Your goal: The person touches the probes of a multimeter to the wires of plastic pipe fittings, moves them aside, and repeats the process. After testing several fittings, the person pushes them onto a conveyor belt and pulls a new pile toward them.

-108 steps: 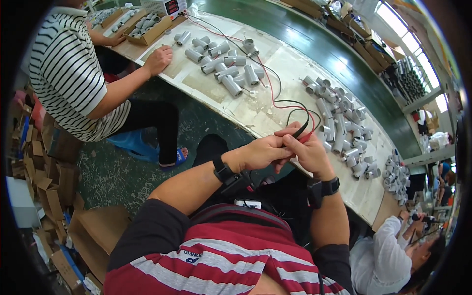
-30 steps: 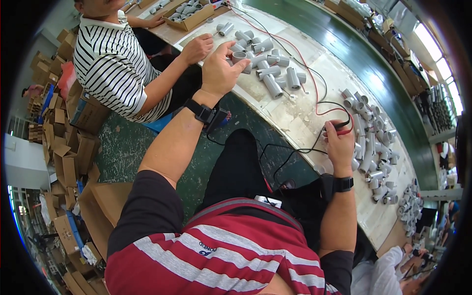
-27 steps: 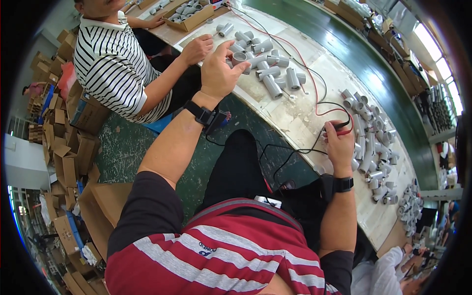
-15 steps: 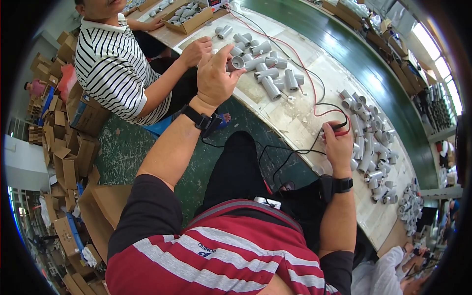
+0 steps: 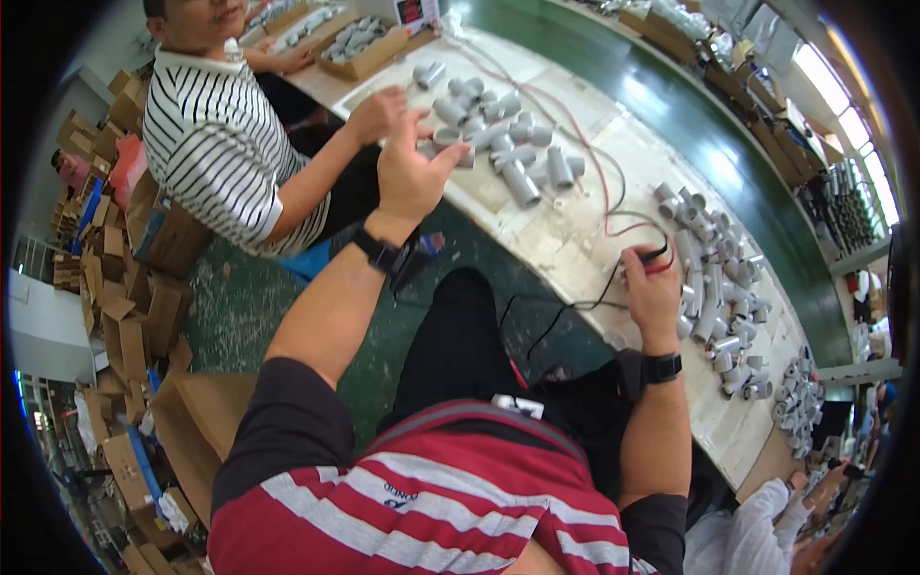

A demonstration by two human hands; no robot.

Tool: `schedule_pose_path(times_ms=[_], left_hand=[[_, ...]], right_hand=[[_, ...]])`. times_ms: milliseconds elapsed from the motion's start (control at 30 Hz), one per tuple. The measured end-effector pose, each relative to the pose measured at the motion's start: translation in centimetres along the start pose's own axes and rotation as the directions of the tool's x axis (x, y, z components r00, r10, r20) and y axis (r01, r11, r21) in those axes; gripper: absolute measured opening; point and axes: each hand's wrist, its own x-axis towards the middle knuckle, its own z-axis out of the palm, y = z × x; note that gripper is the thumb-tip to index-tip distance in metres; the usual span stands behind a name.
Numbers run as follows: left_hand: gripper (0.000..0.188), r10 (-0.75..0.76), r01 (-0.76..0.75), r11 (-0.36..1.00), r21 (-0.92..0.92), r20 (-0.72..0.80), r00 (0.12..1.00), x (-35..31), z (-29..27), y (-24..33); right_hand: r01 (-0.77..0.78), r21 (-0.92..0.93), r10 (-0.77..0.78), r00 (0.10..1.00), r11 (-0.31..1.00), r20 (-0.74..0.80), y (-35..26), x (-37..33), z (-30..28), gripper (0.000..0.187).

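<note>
My left hand (image 5: 414, 177) is over the table's near edge, fingers and thumb apart. Just beyond it, partly hidden by the fingers, sits a grey plastic pipe fitting (image 5: 448, 137). A loose pile of similar grey tee fittings (image 5: 517, 182) lies to its right. In my right hand (image 5: 654, 305), closed near the table's right part, are the ends of a red and a black test lead (image 5: 655, 257). Their cables run back across the table toward a device with a red display (image 5: 410, 10).
A larger heap of grey fittings (image 5: 714, 273) lies right of my right hand. At left sits a co-worker in a striped shirt (image 5: 216, 144), one hand close to my left hand. A cardboard box of fittings (image 5: 369, 53) stands at the far left; cartons (image 5: 115, 326) are piled behind.
My left hand has opened its fingers and drawn slightly left and down, away from the fitting it was touching. My right hand has shifted slightly, still holding the leads.
</note>
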Motion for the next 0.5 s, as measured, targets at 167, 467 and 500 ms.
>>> schedule_pose_path(times_ms=[167,467,500], left_hand=[[0.041,-0.239,0.247,0.961,-0.126,0.076,0.968,1.4,1.4,-1.2],[0.034,-0.566,0.589,0.688,-0.423,0.196,0.801,18.5,4.9,-7.5],[0.034,-0.592,0.572,0.696,-0.433,0.104,0.799,20.3,5.5,-8.5]], right_hand=[[-0.001,0.047,0.001,1.0,0.999,-0.013,0.0,-0.7,-0.1,0.018],[-0.218,0.25,0.207,0.976,0.943,0.072,-0.6,0.0,-0.5,0.015],[-0.235,0.241,0.224,0.972,0.942,0.071,-0.5,0.0,-0.5,0.015]])
